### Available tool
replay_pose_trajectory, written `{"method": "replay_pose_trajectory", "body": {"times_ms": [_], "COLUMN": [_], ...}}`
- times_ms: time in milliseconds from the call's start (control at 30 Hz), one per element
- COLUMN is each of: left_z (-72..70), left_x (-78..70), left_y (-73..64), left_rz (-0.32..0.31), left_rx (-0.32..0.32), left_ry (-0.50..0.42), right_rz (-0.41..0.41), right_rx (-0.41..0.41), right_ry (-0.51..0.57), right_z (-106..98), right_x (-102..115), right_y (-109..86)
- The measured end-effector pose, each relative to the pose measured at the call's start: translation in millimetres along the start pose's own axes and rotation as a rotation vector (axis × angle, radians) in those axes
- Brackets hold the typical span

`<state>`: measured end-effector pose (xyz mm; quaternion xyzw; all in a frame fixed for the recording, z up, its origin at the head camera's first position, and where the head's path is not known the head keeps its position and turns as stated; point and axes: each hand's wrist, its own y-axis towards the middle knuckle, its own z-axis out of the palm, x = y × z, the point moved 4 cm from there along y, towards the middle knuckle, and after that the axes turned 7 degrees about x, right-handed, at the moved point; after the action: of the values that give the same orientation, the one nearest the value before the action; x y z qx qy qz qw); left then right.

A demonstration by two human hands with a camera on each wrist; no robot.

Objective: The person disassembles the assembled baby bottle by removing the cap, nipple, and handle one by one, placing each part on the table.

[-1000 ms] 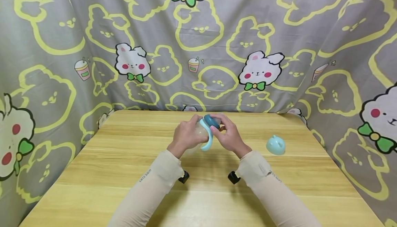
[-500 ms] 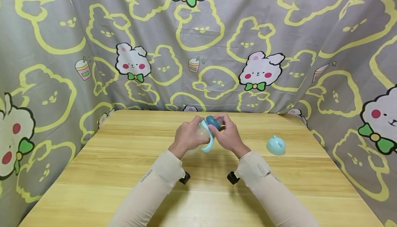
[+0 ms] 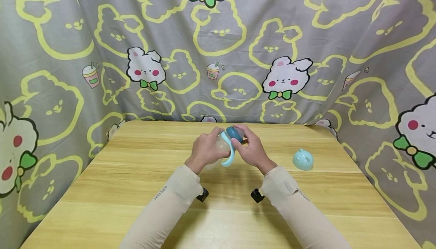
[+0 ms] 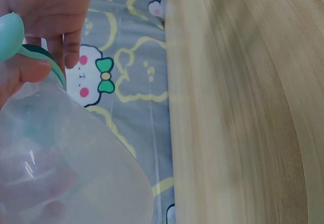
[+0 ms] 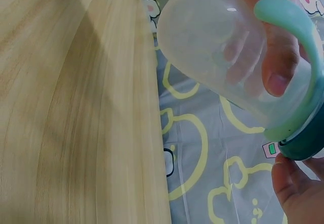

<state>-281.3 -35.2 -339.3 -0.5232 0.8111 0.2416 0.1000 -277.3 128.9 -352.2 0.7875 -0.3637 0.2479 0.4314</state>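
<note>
A clear baby bottle (image 5: 202, 37) is tilted above the table, its neck pointing right in the head view. My left hand (image 3: 205, 150) grips the bottle's body, thumb along the side near the light-teal handle ring (image 3: 229, 160). The dark teal collar (image 3: 234, 134) sits at the neck, pinched between the thumb and fingers of my right hand (image 3: 252, 150). Part of a see-through teat shows beyond the collar, mostly covered by the right fingers. A light-teal domed cap (image 3: 302, 159) with small ears lies on the table, right of both hands.
The wooden table (image 3: 136, 188) spans beneath both forearms. Its far edge meets a grey patterned curtain (image 3: 235, 48), which also hangs at both sides. Small black wrist cameras (image 3: 203, 195) stick out below the sleeves.
The right thumb and fingers have shifted slightly on the collar. The bottle and left hand have hardly moved; the cap stays where it was.
</note>
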Motion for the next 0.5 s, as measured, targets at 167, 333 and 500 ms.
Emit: {"method": "replay_pose_trajectory", "body": {"times_ms": [167,333,500], "left_z": [-0.3,0.0,-0.1], "left_x": [-0.3,-0.6,-1.2], "left_y": [-0.1,-0.1,0.8], "left_rz": [-0.003,0.003,0.014], "left_rx": [-0.002,-0.006,-0.009], "left_ry": [0.002,0.006,0.008], "right_rz": [-0.018,-0.02,-0.025], "right_rx": [0.014,0.024,-0.002], "right_ry": [-0.021,-0.006,0.001], "right_z": [-0.6,-2.0,-3.0], "right_x": [0.8,3.8,6.5], "right_y": [-1.0,-1.0,2.1]}}
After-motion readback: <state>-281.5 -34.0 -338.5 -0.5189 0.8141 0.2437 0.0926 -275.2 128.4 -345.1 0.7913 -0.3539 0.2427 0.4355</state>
